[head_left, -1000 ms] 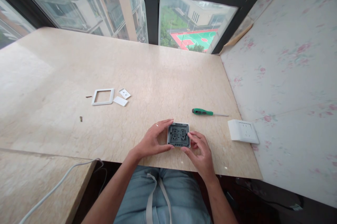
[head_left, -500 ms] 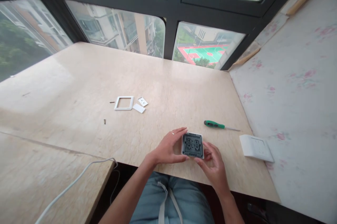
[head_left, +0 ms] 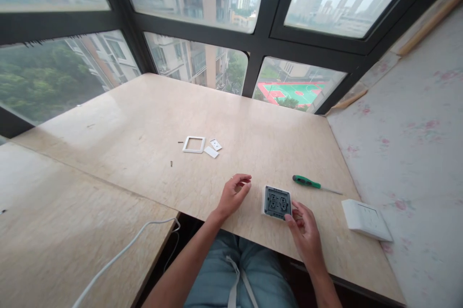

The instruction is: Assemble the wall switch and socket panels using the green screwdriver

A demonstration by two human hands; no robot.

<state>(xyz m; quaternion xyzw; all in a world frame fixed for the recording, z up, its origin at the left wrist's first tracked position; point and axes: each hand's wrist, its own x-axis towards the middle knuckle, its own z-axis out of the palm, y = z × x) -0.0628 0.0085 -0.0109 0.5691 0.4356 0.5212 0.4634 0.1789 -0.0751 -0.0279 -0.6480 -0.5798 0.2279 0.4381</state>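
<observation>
A square wall switch (head_left: 278,203) in a white box, its dark inner face upward, is near the table's front edge. My right hand (head_left: 306,226) grips its lower right corner between thumb and fingers. To the left, clear of the switch, my left hand (head_left: 233,196) is empty, with bent fingers and a gap to the thumb. Farther back lie a white cover frame (head_left: 185,145) and two small white switch plates, one showing its flat face (head_left: 211,152), the other its recessed side (head_left: 216,144). A green-handled screwdriver (head_left: 306,181) rests beyond my right hand.
Two small screws lie on the table, one (head_left: 180,142) beside the frame, another (head_left: 171,164) nearer me. A white switch (head_left: 367,220) is at the right wall. A white cable (head_left: 123,247) crosses the left tabletop (head_left: 54,231). Windows border the back.
My left hand has let go of the switch and drawn away to the left. My right hand stays on its corner. The camera view has tilted up and turned left.
</observation>
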